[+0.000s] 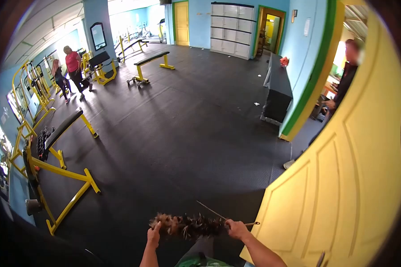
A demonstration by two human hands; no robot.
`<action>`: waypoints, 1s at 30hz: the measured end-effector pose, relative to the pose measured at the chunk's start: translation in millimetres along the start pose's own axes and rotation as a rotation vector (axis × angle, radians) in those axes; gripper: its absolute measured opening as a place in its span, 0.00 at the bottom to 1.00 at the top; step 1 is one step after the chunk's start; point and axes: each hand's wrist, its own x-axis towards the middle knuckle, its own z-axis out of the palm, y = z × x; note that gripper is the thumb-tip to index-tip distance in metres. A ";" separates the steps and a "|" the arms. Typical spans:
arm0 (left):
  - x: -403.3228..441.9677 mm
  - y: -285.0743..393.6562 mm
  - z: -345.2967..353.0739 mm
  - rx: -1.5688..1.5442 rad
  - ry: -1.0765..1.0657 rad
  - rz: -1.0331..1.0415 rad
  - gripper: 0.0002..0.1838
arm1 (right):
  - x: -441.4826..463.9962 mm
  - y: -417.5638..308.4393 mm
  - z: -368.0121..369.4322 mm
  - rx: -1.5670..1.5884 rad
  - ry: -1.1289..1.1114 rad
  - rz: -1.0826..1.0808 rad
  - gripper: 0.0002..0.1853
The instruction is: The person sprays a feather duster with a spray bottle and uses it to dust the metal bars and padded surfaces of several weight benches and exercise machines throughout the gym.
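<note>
A feather duster [187, 225] with brown and black feathers lies level across the front of my body. Its brown end is pinched in my left hand [153, 236], thumb up on the feathers. At the other end, my right hand [238, 230] is closed round the duster's stick. A thin rod [210, 209] slants up and left from the right fist, and a short stick end pokes out to its right; I cannot tell whether they are one piece. The yellow door [329, 191] stands just right of my right hand.
Yellow-framed gym benches [64, 129] stand on the left, with another bench [151, 59] farther back. Two people [73, 64] are at the far left. Someone in dark clothes [345, 80] stands in the doorway behind the door. A black cabinet [278, 93] lines the right wall; white lockers [231, 30] are at the back.
</note>
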 end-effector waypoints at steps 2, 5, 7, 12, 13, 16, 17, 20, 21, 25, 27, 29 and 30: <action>31.4 28.0 30.8 0.262 0.198 -0.179 0.26 | 45.4 8.8 -22.4 0.032 0.016 -0.039 0.15; 98.4 68.5 93.1 0.077 -0.062 -0.146 0.27 | 101.5 29.4 -65.6 -0.061 -0.013 -0.025 0.16; 143.8 94.3 139.7 0.122 -0.132 -0.140 0.27 | 134.4 44.7 -94.9 -0.061 0.053 -0.061 0.15; 257.5 182.2 244.6 0.442 -0.216 0.043 0.33 | 228.4 67.1 -165.8 0.205 0.308 -0.053 0.13; 280.5 200.0 263.0 0.486 -0.147 0.096 0.35 | 254.0 66.3 -176.3 0.216 0.304 -0.062 0.13; 359.3 226.2 292.5 0.284 -0.199 0.209 0.42 | 328.0 63.6 -209.6 0.178 0.133 0.182 0.14; 388.9 232.5 306.6 0.126 -0.172 0.256 0.43 | 363.2 63.0 -219.5 0.170 0.126 0.171 0.14; 428.3 298.4 341.8 0.002 -0.143 0.116 0.37 | 471.1 73.9 -257.7 0.126 0.024 0.302 0.23; 454.3 308.1 345.6 0.089 -0.112 0.115 0.35 | 501.5 64.9 -276.6 0.142 0.011 0.299 0.23; 497.9 396.5 374.1 0.032 -0.057 0.143 0.35 | 636.2 38.5 -361.4 0.254 -0.031 0.132 0.22; 533.7 433.8 394.7 -0.006 0.015 0.167 0.34 | 715.2 32.3 -403.5 0.235 -0.012 0.055 0.19; 583.4 443.9 412.4 -0.128 0.021 0.174 0.33 | 791.4 26.1 -440.4 0.284 -0.029 0.114 0.17; 607.4 445.8 419.3 -0.123 0.050 0.147 0.33 | 823.9 25.4 -453.3 0.269 0.005 0.149 0.18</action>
